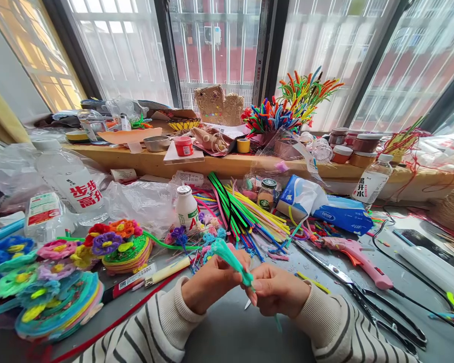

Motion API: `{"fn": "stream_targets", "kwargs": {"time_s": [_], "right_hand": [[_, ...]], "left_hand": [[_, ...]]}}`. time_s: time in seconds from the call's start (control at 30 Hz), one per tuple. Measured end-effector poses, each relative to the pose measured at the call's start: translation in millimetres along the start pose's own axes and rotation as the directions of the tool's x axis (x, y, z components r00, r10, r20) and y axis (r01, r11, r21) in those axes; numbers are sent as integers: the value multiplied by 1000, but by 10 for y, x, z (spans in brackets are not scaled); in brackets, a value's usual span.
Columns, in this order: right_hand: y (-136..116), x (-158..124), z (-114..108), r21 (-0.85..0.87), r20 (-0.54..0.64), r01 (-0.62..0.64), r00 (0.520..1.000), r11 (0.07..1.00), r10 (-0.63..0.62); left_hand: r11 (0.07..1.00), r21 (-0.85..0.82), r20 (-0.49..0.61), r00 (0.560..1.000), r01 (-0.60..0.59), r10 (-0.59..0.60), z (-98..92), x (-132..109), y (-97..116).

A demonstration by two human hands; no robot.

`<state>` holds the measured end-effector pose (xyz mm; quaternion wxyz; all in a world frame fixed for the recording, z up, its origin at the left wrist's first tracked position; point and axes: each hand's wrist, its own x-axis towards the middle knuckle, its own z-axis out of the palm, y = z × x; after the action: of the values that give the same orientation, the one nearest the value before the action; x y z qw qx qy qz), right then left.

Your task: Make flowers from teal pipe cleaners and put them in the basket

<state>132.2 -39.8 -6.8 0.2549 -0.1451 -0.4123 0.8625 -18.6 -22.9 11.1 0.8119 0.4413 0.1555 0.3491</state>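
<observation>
Mint-green fuzzy stems, gathered into a slim bundle (227, 256), sit between our two hands, raised above the near middle of the grey desk (245, 340). Our left hand (216, 283) has its grip closed round the bundle's middle, thumb and fingers drawn in with little gap. Our right hand (279, 288) pinches the near end, thumb against fingers, where the stems narrow into a knot-like twist; how firmly either grip presses, we cannot tell. One thin strand hangs below the right hand.

We judge the bundle very light, soft on the surface and springy, probably with bendable wire inside like chenille stems. It should not slip easily or break, but hard squeezing could flatten the pile and leave kinks. We would hold it at the narrow twist and steady the middle lightly, leaving the looser far end free.

Beyond lie loose chenille stems (259, 214), fanned out in green and yellow. On the right rest long-handled scissors (338, 273) and a pink hot-glue gun (374, 268), both clear of our fingers.
</observation>
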Motion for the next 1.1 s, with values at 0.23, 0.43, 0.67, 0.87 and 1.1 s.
{"fn": "stream_targets", "kwargs": {"time_s": [0.23, 0.43, 0.67, 0.87, 1.1], "right_hand": [[-21, 32, 13, -130, -192, 55, 978, 990, -80], [-95, 34, 79, -640, -302, 8, 917, 768, -261], [-27, 83, 168, -945, -306, -184, 783, 269, -541], [-59, 58, 124, -772, -368, -42, 844, 635, -390], [-39, 29, 58, -267, -165, -31, 986, 963, -14]], "left_hand": [[988, 145, -132, 988, -60, 79, -6, 15, -9], [983, 181, -326, 944, 5, 55, -13, 21, -19], [964, 239, -516, 856, 114, 27, -30, 20, -50], [984, 171, -442, 896, 52, 30, -32, 31, -41], [988, 145, -148, 988, 60, -39, -35, 8, -30]]}}
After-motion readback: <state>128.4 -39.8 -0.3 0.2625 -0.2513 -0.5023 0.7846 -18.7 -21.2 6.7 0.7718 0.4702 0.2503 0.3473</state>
